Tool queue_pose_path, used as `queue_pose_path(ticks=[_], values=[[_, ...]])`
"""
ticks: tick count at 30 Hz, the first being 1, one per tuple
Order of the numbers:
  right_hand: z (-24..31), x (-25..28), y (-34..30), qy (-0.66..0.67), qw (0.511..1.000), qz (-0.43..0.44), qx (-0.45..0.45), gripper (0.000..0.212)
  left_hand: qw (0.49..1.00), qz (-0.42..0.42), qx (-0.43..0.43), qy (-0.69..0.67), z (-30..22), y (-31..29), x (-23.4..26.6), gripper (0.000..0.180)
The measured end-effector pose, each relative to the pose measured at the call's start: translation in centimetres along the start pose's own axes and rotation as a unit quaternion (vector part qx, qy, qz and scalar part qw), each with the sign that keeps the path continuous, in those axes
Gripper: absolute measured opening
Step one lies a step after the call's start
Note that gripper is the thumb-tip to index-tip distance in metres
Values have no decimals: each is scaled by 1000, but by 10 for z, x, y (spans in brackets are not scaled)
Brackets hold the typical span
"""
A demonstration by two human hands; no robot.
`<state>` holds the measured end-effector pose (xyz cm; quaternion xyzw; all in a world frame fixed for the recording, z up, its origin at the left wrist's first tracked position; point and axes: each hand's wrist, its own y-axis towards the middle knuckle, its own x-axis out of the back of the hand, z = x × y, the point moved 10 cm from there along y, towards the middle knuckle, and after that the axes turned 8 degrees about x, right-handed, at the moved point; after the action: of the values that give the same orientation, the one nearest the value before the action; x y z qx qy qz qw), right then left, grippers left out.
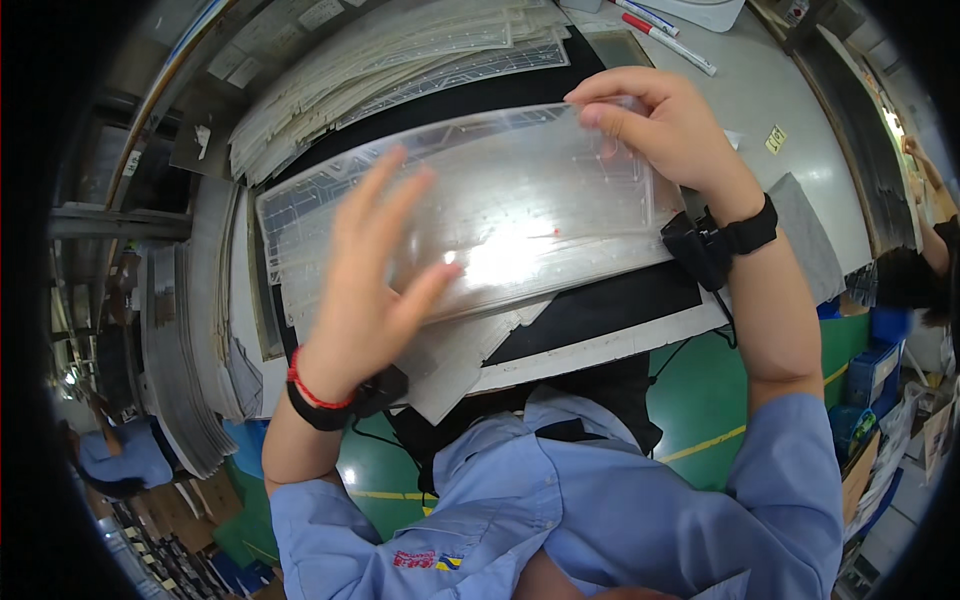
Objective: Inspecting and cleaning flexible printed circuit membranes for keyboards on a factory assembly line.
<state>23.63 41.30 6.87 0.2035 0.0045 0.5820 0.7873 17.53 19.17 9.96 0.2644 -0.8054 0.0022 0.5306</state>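
Observation:
A clear, shiny plastic sheet (520,190) with fine printed lines along its edges lies over other sheets in front of me. My right hand (655,125) pinches its far right corner between thumb and fingers. Over the left part of the sheet is my left hand (370,265), its fingers spread and slightly blurred. Whether that hand touches the plastic I cannot tell. A pale sheet corner (440,390) sticks out toward me past the table's front edge. Beneath everything is a black mat (610,310).
A tall, uneven stack of similar printed sheets (400,75) stands at the back left. Red and blue markers (670,45) lie at the back right, with a small yellow label (775,139) nearer. A grey cloth (805,235) is on the right. Other people's arms show at both far sides.

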Motion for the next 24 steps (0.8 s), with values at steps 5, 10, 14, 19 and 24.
queue_pose_path(ticks=[5,10,14,19,24], values=[[45,19,-5,-109,956,-76,262,13,969,-205,-23,135,4,6,59,65],[59,-4,-11,-75,950,63,295,17,945,-207,-3,253,-1,-6,70,14],[46,-36,-18,47,963,216,152,23,985,-65,42,155,12,-22,59,15],[22,-31,-12,-6,988,146,43,24,984,81,83,137,31,-43,38,16],[9,-34,-6,-182,972,144,42,18,983,156,74,55,23,-43,20,30]])
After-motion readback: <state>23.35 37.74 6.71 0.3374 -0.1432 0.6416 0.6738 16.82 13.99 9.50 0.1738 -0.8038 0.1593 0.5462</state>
